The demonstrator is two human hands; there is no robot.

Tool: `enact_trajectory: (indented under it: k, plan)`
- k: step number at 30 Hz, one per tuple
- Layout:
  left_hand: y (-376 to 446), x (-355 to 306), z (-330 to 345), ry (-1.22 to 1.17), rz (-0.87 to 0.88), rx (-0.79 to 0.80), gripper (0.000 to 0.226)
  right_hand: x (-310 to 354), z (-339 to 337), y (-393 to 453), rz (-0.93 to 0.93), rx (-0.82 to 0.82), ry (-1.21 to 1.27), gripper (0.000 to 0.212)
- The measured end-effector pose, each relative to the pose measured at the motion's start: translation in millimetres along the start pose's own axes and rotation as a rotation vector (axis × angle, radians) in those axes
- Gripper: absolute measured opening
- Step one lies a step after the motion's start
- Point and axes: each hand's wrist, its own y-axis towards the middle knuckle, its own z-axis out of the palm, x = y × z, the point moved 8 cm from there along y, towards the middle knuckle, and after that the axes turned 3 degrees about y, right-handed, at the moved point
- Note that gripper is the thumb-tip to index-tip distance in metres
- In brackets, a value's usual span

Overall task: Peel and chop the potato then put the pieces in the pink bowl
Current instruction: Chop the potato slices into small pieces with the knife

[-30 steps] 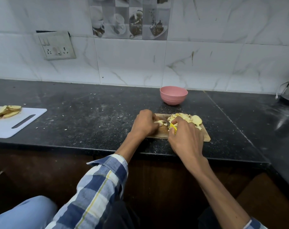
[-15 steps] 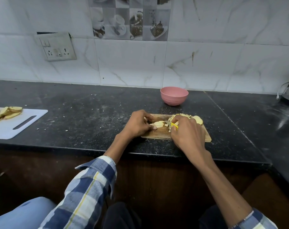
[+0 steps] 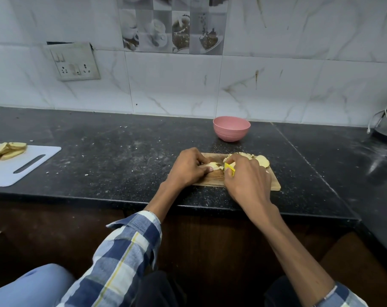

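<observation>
Hands hide the blade: left hand [image 3: 188,168] pinches potato [image 3: 211,166], right hand [image 3: 247,180] grips knife [image 3: 229,168] (yellow handle).

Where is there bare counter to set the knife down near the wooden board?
Bare counter lies between the white board and the wooden board, and right of the wooden board toward the corner. A narrower strip separates the pink bowl from the wooden board. The wooden board itself is crowded: left hand, right hand, potato pieces.
</observation>
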Motion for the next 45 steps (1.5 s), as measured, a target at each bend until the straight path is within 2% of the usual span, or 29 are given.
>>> enact_trajectory:
  k: [16, 22, 31, 38, 45]
  plan:
    - [0, -8, 7, 0.212, -0.066, -0.053, 0.018, 22, 2, -7, 0.001, 0.157, -0.064, 0.028]
    - [-1, -8, 7, 0.184, -0.061, -0.074, 0.015, 12, -21, -21, 0.016, 0.171, -0.086, 0.023]
    - [-15, 5, 4, -0.009, 0.029, -0.128, 0.011, 16, -12, -13, 0.003, 0.04, 0.014, 0.025]
    - [-14, 3, 4, -0.006, 0.021, -0.136, 0.005, 26, 9, -2, 0.023, 0.122, -0.001, 0.025]
    - [-11, 2, 7, 0.026, 0.043, -0.131, 0.006, 22, -12, -23, -0.009, 0.179, -0.086, 0.024]
